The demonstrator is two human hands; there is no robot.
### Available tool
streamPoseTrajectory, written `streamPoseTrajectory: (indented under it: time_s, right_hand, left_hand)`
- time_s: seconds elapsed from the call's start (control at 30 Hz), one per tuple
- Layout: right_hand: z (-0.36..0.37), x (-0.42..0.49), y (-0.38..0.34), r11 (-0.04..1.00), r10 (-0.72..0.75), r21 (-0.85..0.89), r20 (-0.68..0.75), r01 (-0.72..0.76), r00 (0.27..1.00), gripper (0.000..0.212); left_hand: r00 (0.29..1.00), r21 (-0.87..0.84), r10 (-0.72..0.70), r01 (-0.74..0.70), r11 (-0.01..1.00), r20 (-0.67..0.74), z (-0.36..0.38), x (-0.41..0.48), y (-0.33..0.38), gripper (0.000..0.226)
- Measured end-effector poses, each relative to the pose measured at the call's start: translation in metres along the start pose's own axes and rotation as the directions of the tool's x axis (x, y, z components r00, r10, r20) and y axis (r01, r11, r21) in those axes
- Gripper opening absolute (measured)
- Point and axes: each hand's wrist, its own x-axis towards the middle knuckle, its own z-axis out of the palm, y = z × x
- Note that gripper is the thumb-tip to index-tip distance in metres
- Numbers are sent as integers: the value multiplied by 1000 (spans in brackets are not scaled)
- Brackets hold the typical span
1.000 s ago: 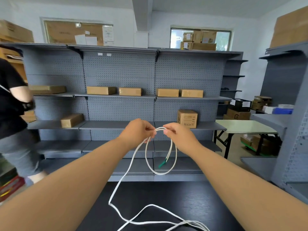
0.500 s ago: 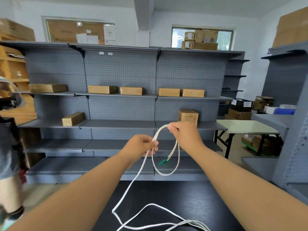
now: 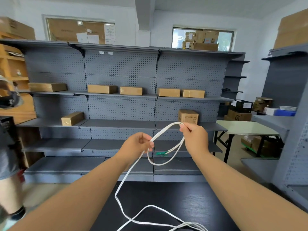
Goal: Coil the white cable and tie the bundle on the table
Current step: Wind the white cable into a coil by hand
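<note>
I hold the white cable (image 3: 164, 132) up in the air over the black table (image 3: 191, 202). My right hand (image 3: 195, 138) pinches the top of a small hanging loop. A green connector (image 3: 160, 153) dangles at the cable's end inside that loop. My left hand (image 3: 138, 145), lower and to the left, grips the strand that runs down from the loop. Below it the loose cable trails onto the table and curls toward the near right edge.
Grey pegboard shelving (image 3: 121, 97) with several cardboard boxes (image 3: 102, 89) stands behind the table. A pale folding table (image 3: 246, 129) is at the right, with grey shelves (image 3: 286, 84) beyond it. A person (image 3: 8, 147) stands blurred at the left edge.
My hands have drawn apart: the right rose and went right with the loop, the left sank along the strand. The person at the left has moved further toward the frame's edge.
</note>
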Motion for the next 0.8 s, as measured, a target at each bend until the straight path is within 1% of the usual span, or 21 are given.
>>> streamPoseTrajectory:
  time_s: [0.07, 0.2, 0.3, 0.5, 0.63, 0.73, 0.8]
  right_hand:
    - [4, -1, 5, 998, 58, 38, -7, -57, 998, 23]
    - [10, -3, 16, 978, 170, 122, 14, -170, 985, 21]
    - [13, -4, 20, 960, 223, 164, 49, -228, 974, 18]
    - [13, -4, 22, 915, 294, 251, 127, -317, 947, 17]
    - [12, -5, 19, 864, 313, 372, 133, -340, 940, 13]
    - [13, -4, 17, 858, 314, 391, 117, -334, 942, 14]
    - [13, -4, 17, 870, 307, 376, 90, -318, 947, 25]
  left_hand:
    - [998, 39, 37, -35, 999, -48, -4, 4, 4, 8]
    - [992, 139, 111, -102, 985, -58, -12, 9, 17, 12]
    - [989, 194, 143, -131, 972, -50, -16, 14, 24, 18]
    - [983, 298, 176, -154, 942, -46, -21, 17, 31, 16]
    - [985, 300, 166, -145, 943, -46, -20, 16, 29, 15]
    - [989, 218, 139, -124, 968, -53, -16, 13, 25, 15]
    - [992, 177, 119, -109, 978, -48, -13, 11, 21, 17]
